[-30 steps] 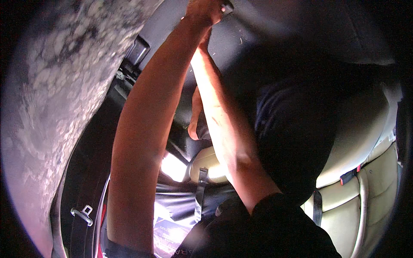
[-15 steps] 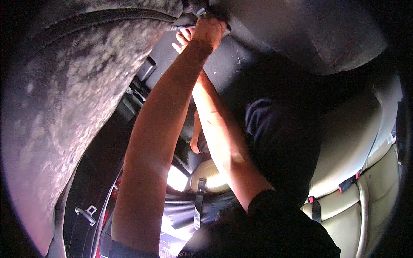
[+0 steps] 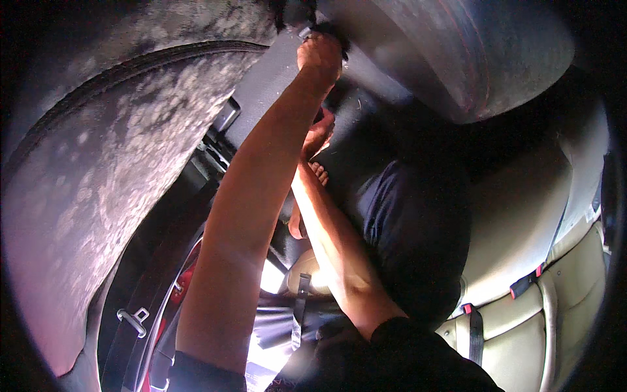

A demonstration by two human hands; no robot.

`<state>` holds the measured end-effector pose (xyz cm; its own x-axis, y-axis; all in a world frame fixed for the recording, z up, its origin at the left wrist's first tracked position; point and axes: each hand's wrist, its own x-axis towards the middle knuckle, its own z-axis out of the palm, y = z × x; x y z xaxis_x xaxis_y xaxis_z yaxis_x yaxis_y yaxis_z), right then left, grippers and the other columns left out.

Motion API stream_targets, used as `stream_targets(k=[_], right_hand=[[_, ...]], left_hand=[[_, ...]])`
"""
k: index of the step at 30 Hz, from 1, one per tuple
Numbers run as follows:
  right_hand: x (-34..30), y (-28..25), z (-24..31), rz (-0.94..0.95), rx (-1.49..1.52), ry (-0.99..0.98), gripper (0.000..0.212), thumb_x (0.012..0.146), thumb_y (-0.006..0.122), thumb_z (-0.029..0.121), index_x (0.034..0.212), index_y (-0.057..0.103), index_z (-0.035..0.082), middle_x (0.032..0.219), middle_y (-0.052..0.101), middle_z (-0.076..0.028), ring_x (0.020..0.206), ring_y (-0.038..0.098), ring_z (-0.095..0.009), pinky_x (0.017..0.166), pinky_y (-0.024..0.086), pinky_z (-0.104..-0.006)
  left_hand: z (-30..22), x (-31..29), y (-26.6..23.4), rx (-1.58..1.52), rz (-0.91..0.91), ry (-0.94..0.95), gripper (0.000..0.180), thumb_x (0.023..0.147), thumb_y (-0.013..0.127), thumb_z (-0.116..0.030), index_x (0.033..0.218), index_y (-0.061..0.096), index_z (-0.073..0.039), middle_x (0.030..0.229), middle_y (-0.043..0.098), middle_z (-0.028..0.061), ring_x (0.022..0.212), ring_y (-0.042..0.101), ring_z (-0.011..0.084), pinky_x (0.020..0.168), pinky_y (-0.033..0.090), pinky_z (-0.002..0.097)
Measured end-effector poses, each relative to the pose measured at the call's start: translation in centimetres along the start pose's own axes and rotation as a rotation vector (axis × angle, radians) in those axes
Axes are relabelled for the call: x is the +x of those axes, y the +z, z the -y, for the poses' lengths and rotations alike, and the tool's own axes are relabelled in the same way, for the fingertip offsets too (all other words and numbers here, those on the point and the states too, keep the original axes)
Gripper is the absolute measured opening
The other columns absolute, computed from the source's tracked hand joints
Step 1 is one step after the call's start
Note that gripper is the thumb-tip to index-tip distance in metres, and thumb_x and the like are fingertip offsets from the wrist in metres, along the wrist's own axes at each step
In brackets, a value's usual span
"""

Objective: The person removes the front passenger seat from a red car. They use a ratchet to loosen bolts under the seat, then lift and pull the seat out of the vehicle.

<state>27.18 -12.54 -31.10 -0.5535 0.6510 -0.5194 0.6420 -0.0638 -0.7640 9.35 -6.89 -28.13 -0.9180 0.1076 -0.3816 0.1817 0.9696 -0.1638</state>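
My left hand is at the far end of the footwell, its fingers curled round something dark that I cannot make out. A small shiny metal piece sticks up just beyond the knuckles. My right hand is lower down and partly behind my left forearm, above the dark floor panel. Its fingers are mostly hidden, so I cannot tell what they hold. Under my right forearm, the toes of a bare foot show.
Mottled grey fabric trim curves along the left. A dark rounded panel hangs at the upper right. Cream seats with a red-ended belt buckle stand at right. A seat-belt tongue hangs at the lower left.
My right hand has drawn back toward me, away from my left hand, which stays at the far end. The view has shifted slightly.
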Motion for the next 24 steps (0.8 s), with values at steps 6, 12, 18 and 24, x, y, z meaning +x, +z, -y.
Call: stream_targets(k=[6, 12, 18, 24], right_hand=[[-0.7, -1.3, 2.5, -0.128, -0.054, -0.092, 0.027, 0.089, 0.069, 0.007, 0.113, 0.057, 0.004, 0.105, 0.061, -0.017, 0.097, 0.059, -0.037, 0.089, 0.044, -0.0488], [0.0, -1.0, 2.0, -0.138, -0.022, -0.082, 0.026, 0.089, 0.069, 0.007, 0.112, 0.058, 0.003, 0.103, 0.061, -0.017, 0.097, 0.059, -0.037, 0.087, 0.045, -0.0488], [0.2, -1.4, 2.0, -0.184, -0.045, -0.136, 0.025, 0.09, 0.068, 0.006, 0.112, 0.057, 0.004, 0.102, 0.061, -0.018, 0.096, 0.059, -0.038, 0.086, 0.044, -0.0494], [-1.0, -1.3, 2.6, -0.125, -0.04, -0.071, 0.026, 0.091, 0.067, 0.01, 0.115, 0.056, 0.006, 0.103, 0.061, -0.016, 0.1, 0.058, -0.038, 0.089, 0.041, -0.0507]], left_hand=[[0.3, -0.5, -1.6, 0.108, 0.121, 0.017, 0.019, 0.09, 0.066, -0.018, 0.103, 0.078, -0.012, 0.107, 0.076, 0.0076, 0.101, 0.074, 0.0253, 0.079, 0.061, 0.0378], [-0.2, -0.2, 0.0, 0.219, 0.038, 0.107, 0.022, 0.088, 0.067, -0.021, 0.106, 0.078, -0.013, 0.111, 0.075, 0.0081, 0.107, 0.071, 0.0245, 0.083, 0.059, 0.0408], [-0.2, 0.4, 0.8, 0.246, -0.041, 0.153, 0.021, 0.088, 0.067, -0.024, 0.103, 0.078, -0.014, 0.109, 0.076, 0.0076, 0.104, 0.072, 0.0249, 0.08, 0.059, 0.0405], [3.6, 2.0, 5.0, 0.072, -0.085, 0.266, 0.02, 0.087, 0.069, -0.025, 0.099, 0.078, -0.012, 0.099, 0.077, 0.01, 0.094, 0.075, 0.0267, 0.077, 0.061, 0.041]])
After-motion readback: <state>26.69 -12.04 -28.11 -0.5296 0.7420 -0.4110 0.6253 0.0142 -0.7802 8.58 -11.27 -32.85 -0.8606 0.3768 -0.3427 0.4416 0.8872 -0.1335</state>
